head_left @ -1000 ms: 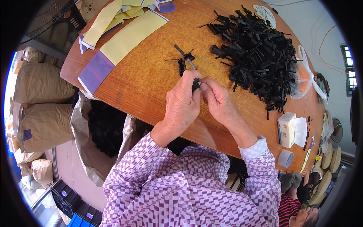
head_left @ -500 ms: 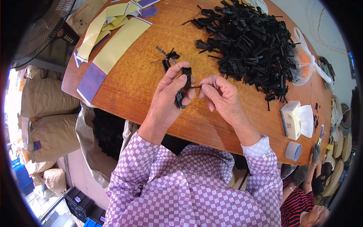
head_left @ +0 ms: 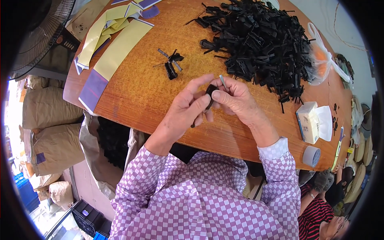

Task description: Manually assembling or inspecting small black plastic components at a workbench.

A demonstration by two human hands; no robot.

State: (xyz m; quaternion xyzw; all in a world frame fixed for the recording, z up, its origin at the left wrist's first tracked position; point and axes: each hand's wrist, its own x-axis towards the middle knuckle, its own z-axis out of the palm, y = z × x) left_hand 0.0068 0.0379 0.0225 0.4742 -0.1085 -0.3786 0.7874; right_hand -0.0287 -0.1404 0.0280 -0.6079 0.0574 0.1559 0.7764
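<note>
My left hand [head_left: 182, 110] is closed around a small black plastic part [head_left: 211, 95], its thumb lying along the piece. My right hand [head_left: 242, 104] meets it from the other side, thumb tip against the part's edge. A thin grey metal blade-like tool [head_left: 223, 81] sticks up from between my right fingers; its lower end is hidden. Beyond my left hand, a few loose black plastic pieces [head_left: 171, 71] lie on the wooden table [head_left: 140, 88]. A large heap of similar black parts [head_left: 260, 44] covers the far right of the tabletop.
Yellow and purple strips [head_left: 116, 50] lie at the far left. To the right are a plastic bag with something orange [head_left: 322, 60], a tissue pack [head_left: 309, 122] and a tape roll [head_left: 311, 156]. An open sack [head_left: 90, 150] holds black pieces below the table. Another person [head_left: 320, 212] is at lower right.
My hands have come together, and the black part has turned and moved right, closer to my right fingers. The loose pieces beyond my left hand are more exposed. The view has shifted slightly.
</note>
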